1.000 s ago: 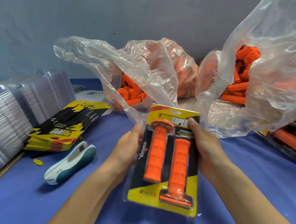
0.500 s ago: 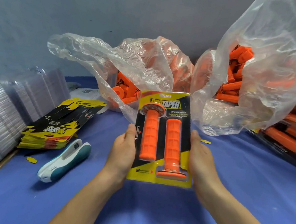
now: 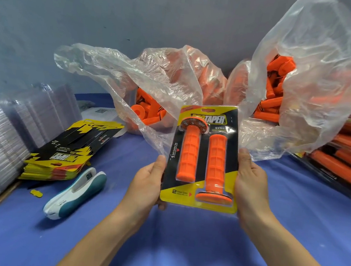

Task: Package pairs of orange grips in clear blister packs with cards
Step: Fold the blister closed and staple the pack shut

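Blue cloth (image 3: 289, 229) is covering the worktable below a grey wall (image 3: 139, 11), and the filled blister pack (image 3: 199, 201) is hanging above the cloth near the middle of the view, upright and facing the camera. 2 orange grips (image 3: 188, 153) are sitting side by side inside it against the yellow-and-black card, 1 flange up and 1 flange down. The left hand (image 3: 146, 185) is gripping the pack's left edge, thumb on the front and fingers curling behind; the right hand (image 3: 251, 183) is gripping the right edge the same way. The pack is probably feeling light, its clear shell thin, glossy and slightly slippery, bending if squeezed over the bubble, so the flat side margins are looking like the safest hold. From the pack, 2 plastic bags (image 3: 153, 83) of loose grips are slumping at 11 and 1 o'clock. Finished packs (image 3: 349, 162) are piling up at 3 o'clock. A stack of printed cards (image 3: 67, 154) is lying at 9 o'clock, a white-and-teal hand tool (image 3: 76, 194) at 8 o'clock, and empty clear shells (image 3: 9, 138) are stacking up farther out at 9 o'clock.
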